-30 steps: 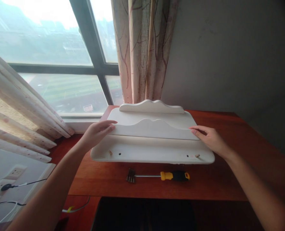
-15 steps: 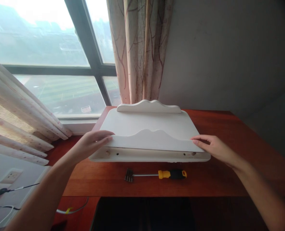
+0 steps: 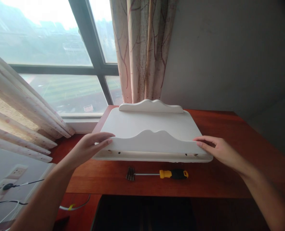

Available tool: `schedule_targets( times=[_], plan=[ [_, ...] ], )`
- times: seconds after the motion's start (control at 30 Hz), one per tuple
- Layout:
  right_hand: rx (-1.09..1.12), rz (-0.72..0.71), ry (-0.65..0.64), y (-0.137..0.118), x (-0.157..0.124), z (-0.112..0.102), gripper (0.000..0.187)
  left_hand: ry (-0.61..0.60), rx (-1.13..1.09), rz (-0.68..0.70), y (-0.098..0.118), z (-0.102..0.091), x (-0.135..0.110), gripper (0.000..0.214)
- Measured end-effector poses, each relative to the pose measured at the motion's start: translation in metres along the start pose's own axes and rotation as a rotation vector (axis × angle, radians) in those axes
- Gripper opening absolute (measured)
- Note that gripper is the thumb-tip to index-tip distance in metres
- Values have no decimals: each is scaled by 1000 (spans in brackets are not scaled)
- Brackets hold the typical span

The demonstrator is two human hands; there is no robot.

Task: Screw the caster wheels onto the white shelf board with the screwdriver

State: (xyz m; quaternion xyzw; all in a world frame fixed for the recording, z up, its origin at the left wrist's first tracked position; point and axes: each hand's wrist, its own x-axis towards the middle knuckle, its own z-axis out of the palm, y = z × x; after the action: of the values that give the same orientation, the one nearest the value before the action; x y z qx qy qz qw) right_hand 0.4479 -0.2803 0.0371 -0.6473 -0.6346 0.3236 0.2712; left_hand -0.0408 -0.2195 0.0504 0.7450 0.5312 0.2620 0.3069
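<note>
At the far left, a plug (image 3: 8,186) sits in a wall socket (image 3: 1,185), with a gathered curtain (image 3: 24,115) above. The left hand (image 3: 88,148) pinches the left end of the white front strip (image 3: 154,143), thumb on the near side and the other fingers over the top edge. Below that end, a peg (image 3: 109,151) and a hole (image 3: 119,152) show along the near edge of the white board (image 3: 149,123), which lies on the red-brown bench (image 3: 96,178).

In the middle, the front strip stands upright with its wavy edge up, matching the rear strip (image 3: 150,107) along the board's far side. Just in front of the board lie a cluster of screws (image 3: 130,174) and a yellow-and-black screwdriver (image 3: 173,174), its tip at the screws.

Farther right come a second hole (image 3: 186,154) and a second peg (image 3: 195,155), then the right hand (image 3: 216,148), its fingers pinching the strip's right end. From this angle I can't tell whether the strip's underside touches the pegs or clears them.

A strip this long would be best held level, both ends lined up by eye with the pegs, with light, equal pressure from each hand so neither end twists.
</note>
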Motion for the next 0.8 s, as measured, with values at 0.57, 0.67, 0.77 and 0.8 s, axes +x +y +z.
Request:
schedule_targets(
  times=[0.57, 0.67, 0.77, 0.8],
  plan=[
    [-221, -151, 157, 6, -28, 1, 40, 161, 181, 114, 2, 3, -27, 45],
    [-240, -196, 163, 9, -35, 5, 36, 164, 189, 152, 0, 5, -33, 39],
    [-226, -234, 179, 11, -39, 9, 33, 164, 178, 194, -1, 8, -37, 36],
    [-220, -240, 187, 10, -39, 11, 32, 170, 177, 200, -2, 9, -38, 36]
  ],
)
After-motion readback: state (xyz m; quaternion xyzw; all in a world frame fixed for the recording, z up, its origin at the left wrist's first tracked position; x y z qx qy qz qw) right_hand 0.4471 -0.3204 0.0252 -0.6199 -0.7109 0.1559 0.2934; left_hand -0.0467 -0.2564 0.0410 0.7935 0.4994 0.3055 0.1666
